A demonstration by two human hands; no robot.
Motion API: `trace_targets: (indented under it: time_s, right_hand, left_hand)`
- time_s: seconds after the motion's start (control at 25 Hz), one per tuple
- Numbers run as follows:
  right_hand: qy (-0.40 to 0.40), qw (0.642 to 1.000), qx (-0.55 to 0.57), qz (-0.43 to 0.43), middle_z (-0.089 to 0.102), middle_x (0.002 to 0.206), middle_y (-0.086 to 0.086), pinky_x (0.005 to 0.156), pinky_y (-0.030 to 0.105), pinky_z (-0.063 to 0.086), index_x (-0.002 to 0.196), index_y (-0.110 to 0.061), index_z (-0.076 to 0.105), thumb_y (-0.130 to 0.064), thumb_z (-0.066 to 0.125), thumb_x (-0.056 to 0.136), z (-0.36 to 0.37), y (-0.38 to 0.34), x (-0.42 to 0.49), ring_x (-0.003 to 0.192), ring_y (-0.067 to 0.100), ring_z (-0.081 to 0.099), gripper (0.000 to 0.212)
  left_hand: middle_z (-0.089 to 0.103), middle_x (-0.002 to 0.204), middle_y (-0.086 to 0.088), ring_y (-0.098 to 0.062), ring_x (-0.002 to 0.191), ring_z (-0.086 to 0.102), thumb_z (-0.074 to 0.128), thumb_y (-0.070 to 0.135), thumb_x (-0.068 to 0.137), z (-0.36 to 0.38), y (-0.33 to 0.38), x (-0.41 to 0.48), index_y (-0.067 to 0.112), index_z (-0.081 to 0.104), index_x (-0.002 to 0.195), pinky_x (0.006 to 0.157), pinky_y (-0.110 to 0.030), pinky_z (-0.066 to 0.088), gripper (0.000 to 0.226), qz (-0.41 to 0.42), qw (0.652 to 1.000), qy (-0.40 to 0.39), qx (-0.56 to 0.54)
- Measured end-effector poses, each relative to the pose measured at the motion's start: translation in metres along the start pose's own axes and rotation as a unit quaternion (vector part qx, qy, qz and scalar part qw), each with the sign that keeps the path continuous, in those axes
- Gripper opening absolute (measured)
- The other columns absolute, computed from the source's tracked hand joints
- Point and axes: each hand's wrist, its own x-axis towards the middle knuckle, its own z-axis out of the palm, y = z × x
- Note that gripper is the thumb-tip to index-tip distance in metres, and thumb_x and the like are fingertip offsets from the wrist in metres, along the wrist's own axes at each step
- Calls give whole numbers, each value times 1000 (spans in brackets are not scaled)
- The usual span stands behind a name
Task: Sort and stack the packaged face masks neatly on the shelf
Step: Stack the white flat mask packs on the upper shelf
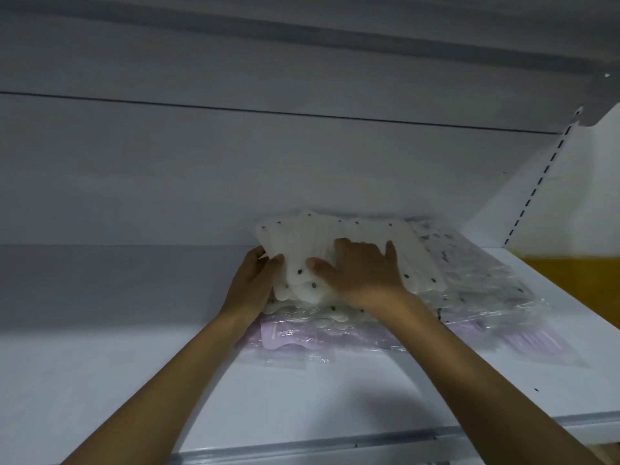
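The left hand (253, 280) has its grip clamped on the 9 o'clock edge of the white dotted masks (352, 229), thumb on top. The right hand (360, 270) lies flat, grip apart, pressing them down. They top a pile on the shelf (100, 380), with pink masks (288, 340) showing at 6 o'clock. Sorting looks well along; the splayed edges need squaring.

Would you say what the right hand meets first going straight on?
The right hand already rests on the white dotted masks; beyond them, probably the back wall, though depth is unclear.
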Motion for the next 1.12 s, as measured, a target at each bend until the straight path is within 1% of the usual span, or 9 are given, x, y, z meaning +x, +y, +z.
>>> trace_targets:
  time_s: [0.04,0.12,0.24,0.32,0.44,0.76,0.84,1.0,1.12]
  right_hand:
    - [6,999,23,-22,59,117,4,115,56,4,118,-18,49,-68,32,89,3,-6,-1,124,26,45,60]
    - [20,996,56,-63,56,125,2,116,52,3,125,-21,48,-65,37,90,7,-21,-4,128,25,41,57]
    - [23,989,91,-110,48,140,2,112,41,22,138,-21,41,-57,42,93,15,-33,-6,131,26,39,58]
    - [31,980,154,-122,42,144,2,107,35,31,143,-22,36,-49,44,96,20,-30,-6,131,24,40,55]
    - [41,953,292,-73,43,143,2,103,30,35,144,-22,34,-39,48,97,24,-20,-4,129,19,43,52]
    - [41,931,360,-51,47,138,-2,101,29,39,143,-21,34,-38,65,86,24,-18,2,127,16,45,67]
    - [43,917,395,-33,53,131,-1,98,31,43,139,-21,40,-33,72,82,18,-20,7,120,17,51,67]
    - [37,861,506,-36,62,115,-2,82,27,51,131,-26,46,-16,75,79,15,-32,7,103,14,61,60]
    - [84,854,513,-4,57,115,-6,91,26,47,131,-24,47,-19,76,80,15,-40,5,109,12,57,59]
  left_hand:
    - [68,76,-2,-13,56,62,53,34,95,2,3,-1,20,63,98,49,-26,47,18,-8,1000,-3,-13]
    - [62,67,-6,-16,47,53,42,49,96,-2,9,-2,20,67,80,45,-21,35,41,-48,996,-12,-69]
    - [74,89,-9,-24,77,70,36,68,90,-13,12,4,19,71,102,67,-30,50,61,-101,983,-25,-148]
    - [73,97,-14,-29,87,71,56,42,92,-15,8,4,10,67,114,75,-36,54,40,-87,989,-11,-119]
    - [73,94,-15,-32,86,70,62,5,87,-16,5,3,3,64,110,74,-42,56,24,-72,993,20,-88]
    - [72,89,-10,-22,76,70,61,-1,86,-17,20,-8,6,64,105,55,-28,55,21,-20,994,60,-86]
    - [73,92,-9,-24,81,71,62,3,86,-20,33,-5,6,65,105,59,-28,56,20,-8,995,36,-93]
    - [69,111,-18,-32,101,67,64,17,86,-34,42,4,0,61,119,79,-39,56,37,-122,980,-97,-125]
    - [66,117,-21,-31,101,67,62,12,83,-58,37,5,-4,57,124,80,-40,56,44,-131,974,-96,-156]
